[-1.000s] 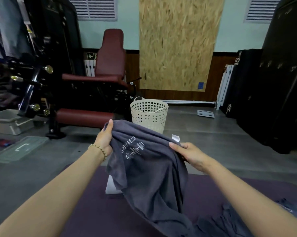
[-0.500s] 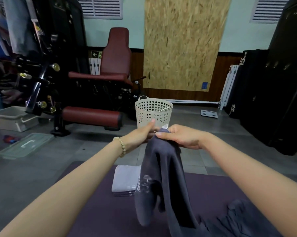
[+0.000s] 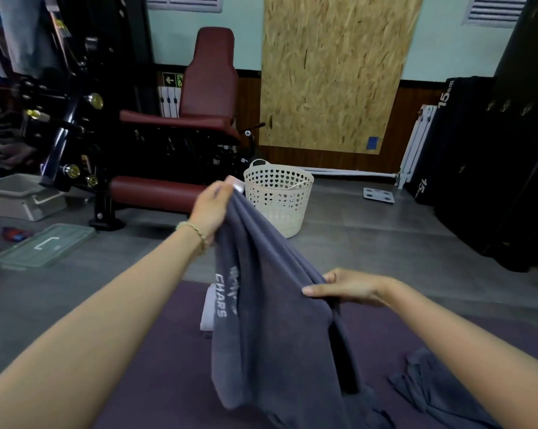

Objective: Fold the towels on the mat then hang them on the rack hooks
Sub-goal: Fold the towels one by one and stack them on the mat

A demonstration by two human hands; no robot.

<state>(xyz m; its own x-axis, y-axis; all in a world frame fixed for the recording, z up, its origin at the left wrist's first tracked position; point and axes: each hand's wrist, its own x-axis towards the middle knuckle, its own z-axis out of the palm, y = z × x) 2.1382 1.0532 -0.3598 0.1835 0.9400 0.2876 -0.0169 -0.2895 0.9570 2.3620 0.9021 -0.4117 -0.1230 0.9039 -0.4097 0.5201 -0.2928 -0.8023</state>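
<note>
Left hand point(image 3: 213, 209) is up high on my feed, pinching the top corner of the grey towel point(image 3: 271, 305) right by its little white tag. Right hand point(image 3: 345, 287) sits lower and closer to me, fingers curled over the same towel's edge. So both hands have a grip on it. The cloth runs at a slant between them, and the rest hangs in loose pleats with the tail down on the purple mat point(image 3: 144, 366). The white lettering shows on the side facing me, turned sideways.

Progress-wise I'd call it early to middle. This towel isn't folded yet; it's in the air, bunched, and looks like it's being straightened out so it can be laid flat. Just behind it on the mat there's a pale folded towel point(image 3: 206, 308), mostly hidden, so I'd guess one is done. Over by my right arm a dark crumpled towel point(image 3: 431, 388) lies in a heap on the mat, clearly untouched.

Past the mat a white basket point(image 3: 278, 199) stands on the floor. I can't see what's in it.

Nothing is hung as far as I can see, and I honestly can't pick out the rack for sure. So that leaves folding this one, then the heap, then all the hanging.
</note>
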